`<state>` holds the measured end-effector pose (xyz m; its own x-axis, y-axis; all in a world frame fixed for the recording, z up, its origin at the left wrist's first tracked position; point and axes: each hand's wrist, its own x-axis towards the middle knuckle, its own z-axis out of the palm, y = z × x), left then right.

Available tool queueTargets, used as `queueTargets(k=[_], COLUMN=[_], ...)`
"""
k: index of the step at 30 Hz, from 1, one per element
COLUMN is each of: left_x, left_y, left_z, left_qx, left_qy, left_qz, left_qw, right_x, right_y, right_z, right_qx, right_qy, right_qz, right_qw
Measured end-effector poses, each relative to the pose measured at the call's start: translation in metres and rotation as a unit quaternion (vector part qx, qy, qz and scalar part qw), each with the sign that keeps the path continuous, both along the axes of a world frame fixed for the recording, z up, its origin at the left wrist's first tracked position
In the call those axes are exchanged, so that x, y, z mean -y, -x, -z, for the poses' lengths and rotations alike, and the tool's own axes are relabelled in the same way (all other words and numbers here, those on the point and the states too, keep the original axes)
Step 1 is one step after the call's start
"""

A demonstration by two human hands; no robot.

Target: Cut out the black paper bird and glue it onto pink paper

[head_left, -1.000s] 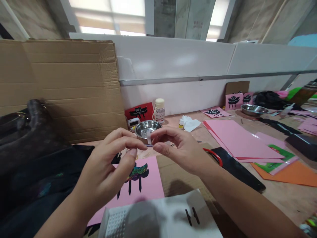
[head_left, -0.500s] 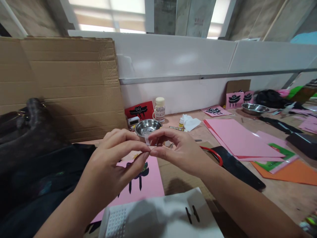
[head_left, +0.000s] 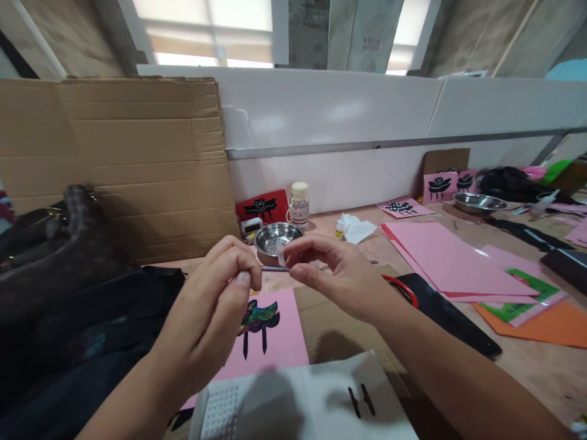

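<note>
- Stick (head_left: 275, 269): a slim, purplish-grey length, held in the air between the two hands, near level, with the bowl (head_left: 262, 244) beyond it
- Left hand (head_left: 208, 308): closed, thumb against bent fingers, with one end of the stick in its grasp
- Right hand (head_left: 337, 278): fingers curved over, thumb tip at the stick's other end; cannot tell whether it pinches firmly or only steadies it
- Pale tab (head_left: 280, 253): whitish, see-through looking, just by the right fingertips; whether it joins the stick is unclear
- Handling: the stick is probably very light and looks fairly stiff; being so thin and smooth, it may roll or slip between fingertips
- Best hold, I would judge: a light pinch near each end, without bending the middle
- Bowl: round, shiny metal, hard-rimmed
- Pink sheet (head_left: 290, 342): flat paper, bearing a black cutout (head_left: 262, 316) with a glittery green patch and pointed legs
- White tray (head_left: 316, 391): pale and smooth, with raised dimples at its left and two narrow black strips lying to the right
- Cardboard (head_left: 151, 171): upright, ribbed with creases, matt brown
</note>
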<state>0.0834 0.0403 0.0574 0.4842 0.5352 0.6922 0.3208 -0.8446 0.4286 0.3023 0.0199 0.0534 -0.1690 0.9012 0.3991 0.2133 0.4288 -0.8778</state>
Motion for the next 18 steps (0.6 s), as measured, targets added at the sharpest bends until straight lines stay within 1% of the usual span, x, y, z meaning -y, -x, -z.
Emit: queueTargets(k=[4,8,11,15,18], left_x=[-0.0006,0.0004,0.0002,-0.0017,-0.0010], left_y=[0.0017,0.0028,0.0028,0.0058,0.0098], left_z=[-0.0011,-0.0044,-0.0040,-0.0019,-0.0034], left_qx=[0.008,0.021,0.038,0.058,0.061], left_qy=[0.040,0.040,0.051,0.057,0.041], left_qz=[0.020,0.041,0.047,0.062,0.041], left_qw=[0.999,0.998,0.997,0.995,0.996], right_x=[-0.0004,0.0014,0.0032,0.0032,0.0021], right_y=[-0.0021,-0.0035,-0.0051,-0.0065,-0.0064], right_z=[0.0009,-0.0006,-0.0022,-0.0022,-0.0019], right_qx=[0.000,0.001,0.000,-0.026,-0.056], right_qy=[-0.022,-0.023,-0.026,-0.020,-0.009], right_qz=[0.014,0.029,0.035,0.020,0.003], right_qw=[1.000,0.999,0.999,0.999,0.998])
